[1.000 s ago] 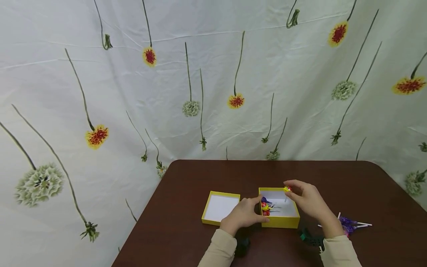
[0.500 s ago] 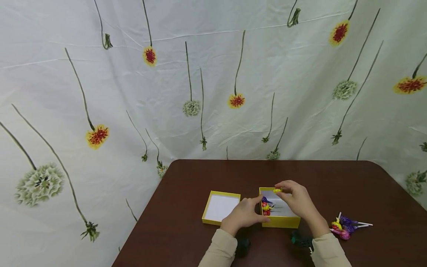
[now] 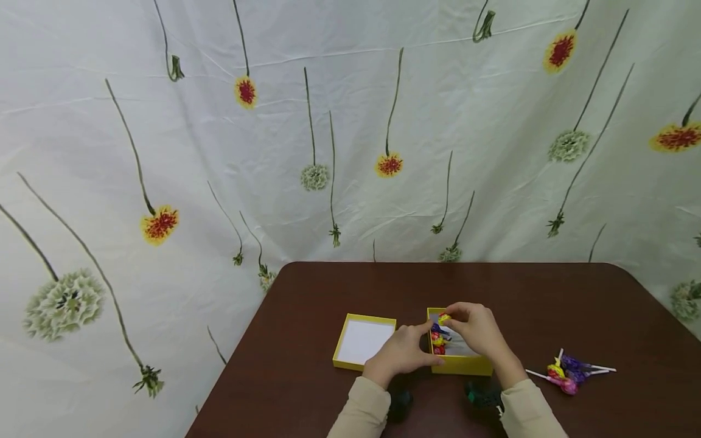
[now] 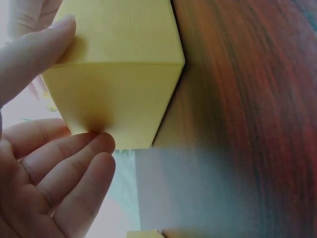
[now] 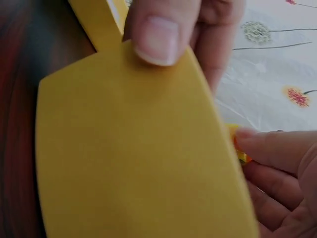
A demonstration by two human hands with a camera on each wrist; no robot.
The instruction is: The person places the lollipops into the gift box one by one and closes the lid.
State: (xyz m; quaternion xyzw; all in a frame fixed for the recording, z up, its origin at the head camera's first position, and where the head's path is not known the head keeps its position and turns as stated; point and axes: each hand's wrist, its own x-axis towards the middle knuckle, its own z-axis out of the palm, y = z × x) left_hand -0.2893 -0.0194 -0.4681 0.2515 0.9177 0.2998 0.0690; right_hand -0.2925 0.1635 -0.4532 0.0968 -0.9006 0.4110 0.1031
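An open yellow box [image 3: 464, 366] with a white inside stands on the table, several wrapped lollipops [image 3: 438, 339] lined up along its left end. My left hand [image 3: 402, 351] steadies that end, thumb on the front wall and fingers against the end wall, as the left wrist view shows on the yellow box [image 4: 119, 99]. Over the far left part of the box, my right hand [image 3: 482, 331] pinches a lollipop [image 3: 444, 318] by its yellow and red wrapped head. Its stick is hidden by the hand. In the right wrist view the lollipop [image 5: 242, 148] peeks past the box edge.
The yellow lid [image 3: 364, 342] lies inside up, left of the box. A loose pile of lollipops [image 3: 569, 371], purple, pink and yellow, lies on the brown table [image 3: 306, 292] at the right. A flowered cloth [image 3: 350, 134] hangs behind.
My right hand has moved left with the lollipop, from over the box's right part to its left end, and lower. The left hand stays on the box.
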